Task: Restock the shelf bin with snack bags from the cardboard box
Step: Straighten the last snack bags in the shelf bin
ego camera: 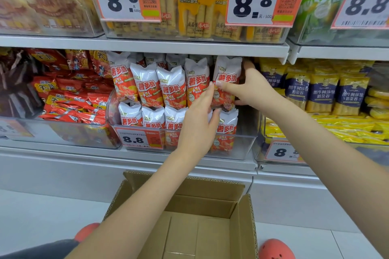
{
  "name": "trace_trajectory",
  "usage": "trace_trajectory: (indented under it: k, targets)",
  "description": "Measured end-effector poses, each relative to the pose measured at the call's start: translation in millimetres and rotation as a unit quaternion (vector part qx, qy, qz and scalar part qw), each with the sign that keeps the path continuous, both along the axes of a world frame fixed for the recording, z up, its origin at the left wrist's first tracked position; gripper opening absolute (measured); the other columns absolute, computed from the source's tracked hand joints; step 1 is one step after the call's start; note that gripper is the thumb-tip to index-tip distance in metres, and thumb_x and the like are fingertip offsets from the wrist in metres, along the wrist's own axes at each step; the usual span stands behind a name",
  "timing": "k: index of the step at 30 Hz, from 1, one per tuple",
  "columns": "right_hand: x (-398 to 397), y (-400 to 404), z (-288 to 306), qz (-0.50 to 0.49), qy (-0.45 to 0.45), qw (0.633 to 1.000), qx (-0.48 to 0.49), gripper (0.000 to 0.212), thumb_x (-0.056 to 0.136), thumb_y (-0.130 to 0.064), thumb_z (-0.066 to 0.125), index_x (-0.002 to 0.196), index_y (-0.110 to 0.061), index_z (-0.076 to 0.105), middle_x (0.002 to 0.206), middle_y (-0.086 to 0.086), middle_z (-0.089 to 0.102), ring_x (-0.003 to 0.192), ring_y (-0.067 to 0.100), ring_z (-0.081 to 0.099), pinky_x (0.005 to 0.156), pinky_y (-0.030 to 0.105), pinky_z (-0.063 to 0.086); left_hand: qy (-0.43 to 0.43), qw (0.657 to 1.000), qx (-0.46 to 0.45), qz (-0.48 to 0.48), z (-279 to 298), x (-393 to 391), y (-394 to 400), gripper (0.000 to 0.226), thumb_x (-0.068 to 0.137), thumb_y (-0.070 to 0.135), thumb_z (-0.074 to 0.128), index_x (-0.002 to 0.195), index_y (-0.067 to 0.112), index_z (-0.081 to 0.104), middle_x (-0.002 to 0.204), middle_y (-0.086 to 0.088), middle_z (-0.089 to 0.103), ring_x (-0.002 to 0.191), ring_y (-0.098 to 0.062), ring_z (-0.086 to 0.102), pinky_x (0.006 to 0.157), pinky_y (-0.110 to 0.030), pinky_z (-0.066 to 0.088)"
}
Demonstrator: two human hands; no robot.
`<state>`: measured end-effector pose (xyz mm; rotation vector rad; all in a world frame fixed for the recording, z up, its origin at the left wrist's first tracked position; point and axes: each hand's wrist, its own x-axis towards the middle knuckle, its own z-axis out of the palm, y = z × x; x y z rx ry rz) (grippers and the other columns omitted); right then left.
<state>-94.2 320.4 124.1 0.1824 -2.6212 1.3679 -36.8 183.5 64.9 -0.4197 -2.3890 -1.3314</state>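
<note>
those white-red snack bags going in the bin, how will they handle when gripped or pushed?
The snack bag looks puffed, so probably light and squashy. Glossy film suggests it is slippery. Standing in the clear bin, it may tip; the right hand and left hand steady it.

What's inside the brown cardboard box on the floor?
The cardboard box shows only its bare brown bottom, no snack bags. Its near-left corner is hidden by the left arm.
</note>
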Motion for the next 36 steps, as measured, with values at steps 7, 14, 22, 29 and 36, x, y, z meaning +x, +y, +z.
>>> trace_trajectory:
  k: [7, 14, 22, 29, 36]
  targets:
    - [9, 2, -4, -0.037, 0.000, 0.999, 0.017, 0.092, 0.075, -0.049, 0.073, 0.146, -0.017, 0.023, 0.146, 0.008, 0.037, 0.132, 0.025, 0.040, 0.105, 0.037, 0.041, 0.014, 0.999, 0.016, 0.026, -15, 14, -2, 0.051, 0.095, 0.005, 0.051, 0.144, 0.012, 0.039, 0.127, 0.015, 0.045, 0.118, 0.008, 0.037, 0.106, -0.027, 0.042]
    - [22, 3, -10, -0.043, -0.015, 0.999, -0.003, 0.083, 0.083, -0.042, 0.069, 0.147, -0.013, 0.025, 0.140, 0.007, 0.048, 0.126, 0.023, 0.050, 0.100, 0.039, 0.047, 0.013, 0.999, -0.018, 0.023, -20, 14, -3, 0.052, 0.093, 0.004, 0.054, 0.143, 0.012, 0.042, 0.141, -0.001, 0.050, 0.131, -0.013, 0.043, 0.107, -0.037, 0.042]
    - [27, -19, -34, -0.063, 0.054, 0.996, -0.042, 0.072, 0.083, -0.031, 0.073, 0.138, -0.011, 0.031, 0.133, 0.010, 0.052, 0.120, 0.023, 0.053, 0.099, 0.038, 0.047, 0.002, 0.994, -0.109, 0.008, -15, 16, -5, 0.056, 0.094, 0.005, 0.050, 0.147, 0.010, 0.033, 0.150, -0.003, 0.038, 0.141, -0.015, 0.028, 0.112, -0.017, 0.016]
    - [22, -18, -37, -0.104, 0.082, 0.990, -0.045, 0.070, 0.081, -0.035, 0.071, 0.138, -0.019, 0.034, 0.128, 0.010, 0.053, 0.113, 0.024, 0.055, 0.094, 0.041, 0.049, 0.094, 0.967, -0.158, 0.178, -14, 18, -34, 0.060, 0.094, 0.013, 0.052, 0.148, 0.004, 0.029, 0.157, -0.014, 0.020, 0.147, -0.027, 0.011, 0.118, -0.034, 0.011]
    - [20, -21, -41, -0.091, 0.025, 0.996, -0.007, 0.067, 0.084, -0.040, 0.068, 0.135, -0.013, 0.035, 0.130, 0.013, 0.050, 0.116, 0.028, 0.053, 0.094, 0.039, 0.046, 0.010, 0.941, -0.268, 0.206, -6, -1, -58, 0.072, 0.101, 0.036, 0.035, 0.152, 0.008, -0.008, 0.160, -0.011, -0.009, 0.147, -0.025, -0.013, 0.119, -0.041, -0.007]
